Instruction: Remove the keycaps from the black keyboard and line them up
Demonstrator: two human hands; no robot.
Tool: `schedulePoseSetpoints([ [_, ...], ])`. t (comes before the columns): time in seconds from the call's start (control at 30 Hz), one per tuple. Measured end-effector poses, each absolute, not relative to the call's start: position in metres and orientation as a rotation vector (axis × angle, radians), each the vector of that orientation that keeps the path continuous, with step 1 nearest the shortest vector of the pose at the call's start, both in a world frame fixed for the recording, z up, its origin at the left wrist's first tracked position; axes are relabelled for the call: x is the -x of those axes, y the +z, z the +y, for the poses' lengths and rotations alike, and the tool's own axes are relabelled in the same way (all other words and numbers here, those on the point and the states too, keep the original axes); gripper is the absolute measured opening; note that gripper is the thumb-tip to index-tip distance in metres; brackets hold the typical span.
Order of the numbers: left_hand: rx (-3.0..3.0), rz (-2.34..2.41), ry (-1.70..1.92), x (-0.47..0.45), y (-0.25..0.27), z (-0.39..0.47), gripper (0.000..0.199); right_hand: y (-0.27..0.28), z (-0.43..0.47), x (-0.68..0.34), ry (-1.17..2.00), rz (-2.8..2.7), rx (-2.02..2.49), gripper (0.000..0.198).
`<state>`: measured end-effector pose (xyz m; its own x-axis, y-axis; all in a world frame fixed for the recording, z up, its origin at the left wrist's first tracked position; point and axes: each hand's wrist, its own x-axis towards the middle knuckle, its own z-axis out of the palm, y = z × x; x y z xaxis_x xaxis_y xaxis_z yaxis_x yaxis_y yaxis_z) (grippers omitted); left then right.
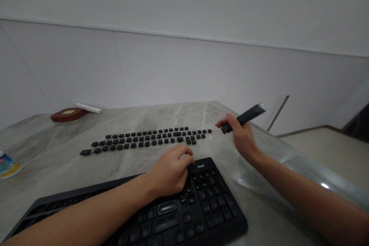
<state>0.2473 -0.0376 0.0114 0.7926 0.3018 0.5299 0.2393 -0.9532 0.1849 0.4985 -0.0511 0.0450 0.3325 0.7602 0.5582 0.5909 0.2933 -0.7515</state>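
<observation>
A black keyboard [230, 221] lies in front of me, its key positions in the bare-looking rows showing the housing beneath. My left hand [173, 169] rests over its back edge, fingers curled and thumb and forefinger drawn together; whatever is between them, if anything, is hidden. Off the table, to the right, my right hand [240, 134] is wrapped round a black stick-shaped tool [249, 114] with a pale, tufted-looking far end. Its near end points at the detached keycaps [147, 138], which are laid out in rows behind the keyboard.
At the back left, a dark red box [68, 114] sits beside a white strip [88, 107]. A colourful bottle [8, 166] lies at the left edge. The grey marble-patterned table [43, 134] meets a white wall behind; its right edge drops to the floor [328, 146].
</observation>
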Motion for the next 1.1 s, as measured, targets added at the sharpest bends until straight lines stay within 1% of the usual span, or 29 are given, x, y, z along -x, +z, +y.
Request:
schedulePoseSetpoints([
  [0.07,-2.894,0.32,0.787,-0.248,0.013,-0.038,0.03,0.043,-0.078,-0.497,0.256,-1.481,1.241,0.055],
  [0.17,-2.904,0.241,0.7,-0.248,0.017,-0.038,0.028,0.024,-0.107,-0.497,0.39,-1.906,1.144,0.046],
  [0.27,-2.91,0.232,0.686,-0.248,0.02,-0.039,0.028,0.011,-0.115,-0.495,0.328,-2.136,1.178,0.035],
  [0.4,-2.955,0.192,0.683,-0.247,0.022,-0.041,0.027,0.019,-0.112,-0.489,0.169,-2.079,1.168,0.041],
  [0.5,-2.988,0.134,0.679,-0.248,0.022,-0.041,0.028,0.023,-0.111,-0.485,0.173,-2.106,1.132,0.038],
  [0.67,-2.995,-0.005,0.751,-0.249,0.02,-0.041,0.027,0.012,-0.111,-0.484,0.241,-2.334,1.002,0.029],
  [0.97,-3.01,-0.075,0.76,-0.249,0.021,-0.04,0.027,0.02,-0.111,-0.489,0.036,-2.453,0.812,0.034],
  [1.1,-3.013,-0.082,0.76,-0.248,0.021,-0.04,0.027,0.024,-0.112,-0.492,-0.038,-2.502,0.795,0.034],
])
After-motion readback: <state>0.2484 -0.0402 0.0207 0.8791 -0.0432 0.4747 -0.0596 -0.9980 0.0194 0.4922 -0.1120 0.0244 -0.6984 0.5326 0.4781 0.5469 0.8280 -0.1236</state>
